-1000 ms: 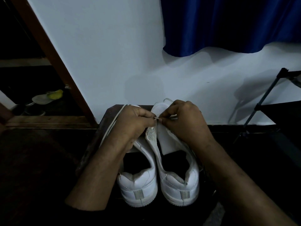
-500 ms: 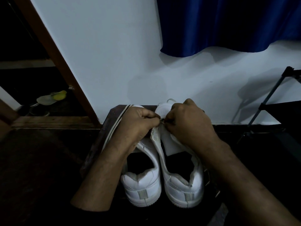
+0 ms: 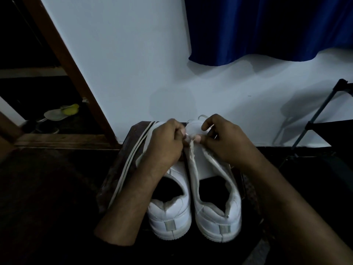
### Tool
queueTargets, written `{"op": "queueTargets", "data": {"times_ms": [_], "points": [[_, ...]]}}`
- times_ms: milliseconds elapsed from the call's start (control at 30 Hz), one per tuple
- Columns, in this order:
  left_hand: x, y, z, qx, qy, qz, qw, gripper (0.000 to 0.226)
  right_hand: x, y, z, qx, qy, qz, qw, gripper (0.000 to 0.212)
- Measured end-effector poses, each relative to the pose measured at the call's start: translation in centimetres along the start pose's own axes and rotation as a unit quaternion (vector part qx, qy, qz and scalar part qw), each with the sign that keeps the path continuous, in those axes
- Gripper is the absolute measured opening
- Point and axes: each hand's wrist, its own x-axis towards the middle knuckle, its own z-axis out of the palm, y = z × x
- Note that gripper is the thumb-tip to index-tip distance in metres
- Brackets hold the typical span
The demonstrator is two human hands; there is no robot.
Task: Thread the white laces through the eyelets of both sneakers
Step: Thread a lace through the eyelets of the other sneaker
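Over the right sneaker (image 3: 214,197), both hands (left (image 3: 164,146), right (image 3: 223,142)) pinch its white lace (image 3: 188,135).

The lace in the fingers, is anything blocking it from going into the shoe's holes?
Nothing visible blocks it. Both hands, left hand and right hand, pinch the white lace right at the front edge of the right sneaker. The tongue lies flat between the flaps. The eyelets themselves are too small and dim to see.
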Motion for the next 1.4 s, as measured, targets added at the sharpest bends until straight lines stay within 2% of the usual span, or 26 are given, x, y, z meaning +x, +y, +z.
{"op": "queueTargets", "data": {"times_ms": [67,167,267,367,433,500,533,600,633,667,733,867,933,967,1033,1067,1133,1200,1267,1333,1400], "points": [[-0.4,0.8,-0.5,-0.096,0.031,-0.002,0.995,0.013,0.1,0.2,-0.3,-0.002,-0.015,-0.014,1.0,0.025],[-0.5,1.4,-1.3,-0.326,0.02,-0.045,0.944,0.015,0.2,0.1,-0.5,0.015,0.062,-0.034,0.997,0.029],[-0.1,1.2,-1.6,-0.376,0.044,-0.067,0.923,0.018,0.4,0.3,-0.5,0.012,0.088,-0.048,0.995,0.018],[-0.1,1.5,-1.4,-0.382,0.059,-0.073,0.919,0.02,0.5,1.3,-0.1,-0.034,0.03,-0.064,0.997,0.013],[-0.2,1.7,-1.4,-0.333,0.085,-0.047,0.938,0.018,0.5,1.5,0.1,-0.08,-0.033,-0.083,0.993,0.021],[-0.3,1.8,-1.9,-0.171,0.115,0.055,0.977,0.012,0.4,1.4,-0.1,-0.102,-0.05,-0.08,0.99,0.023],[-0.4,1.8,-2.2,-0.059,0.102,0.109,0.987,0.009,0.4,1.4,-0.2,-0.107,-0.042,-0.073,0.991,0.023],[-1.0,2.1,-2.2,0.169,0.023,0.148,0.974,0.006,0.3,1.5,-0.5,-0.132,-0.038,-0.058,0.989,0.024],[-1.0,1.8,-1.8,0.242,-0.015,0.144,0.959,0.008,0.2,1.6,-0.7,-0.147,-0.049,-0.05,0.987,0.024],[-1.0,1.5,-1.4,0.279,-0.049,0.125,0.951,0.014,0.1,1.6,-0.8,-0.16,-0.061,-0.046,0.984,0.024],[-0.5,0.4,-1.1,0.286,-0.082,0.1,0.949,0.036,-0.1,1.4,-1.3,-0.183,-0.079,-0.04,0.979,0.025],[-0.1,0.8,-1.3,0.161,-0.027,0.057,0.985,0.047,-0.5,0.9,-2.0,-0.246,-0.125,-0.001,0.961,0.042],[-0.1,1.5,-1.4,-0.004,0.029,-0.034,0.999,0.041,-0.5,1.0,-2.1,-0.237,-0.122,0.001,0.964,0.048],[0.2,1.4,-1.4,-0.116,0.056,-0.087,0.988,0.041,-0.6,1.0,-2.2,-0.231,-0.116,0.004,0.966,0.05],[0.8,1.3,-1.9,-0.283,0.125,-0.151,0.939,0.044,-0.6,1.1,-2.5,-0.224,-0.092,0.016,0.97,0.051],[0.9,1.2,-2.3,-0.329,0.155,-0.155,0.919,0.044,-0.6,1.1,-2.7,-0.206,-0.064,0.02,0.976,0.053],[0.9,1.1,-2.8,-0.366,0.188,-0.125,0.903,0.043,-0.7,0.9,-3.0,-0.104,0.029,0.019,0.994,0.061],[0.6,1.3,-2.8,-0.362,0.166,-0.067,0.915,0.041,-0.8,0.2,-3.2,0.09,0.097,0.001,0.991,0.067],[0.0,2.0,-2.6,-0.362,0.098,-0.018,0.927,0.039,-0.8,-0.7,-3.1,0.256,0.089,-0.022,0.962,0.059],[-0.4,2.9,-2.2,-0.358,-0.007,0.011,0.934,0.035,-0.7,-1.4,-2.8,0.286,0.046,-0.054,0.956,0.043],[-1.3,4.0,-2.0,-0.307,-0.114,0.026,0.945,0.031,-0.6,-1.6,-2.2,0.238,0.009,-0.081,0.968,0.031]]}}
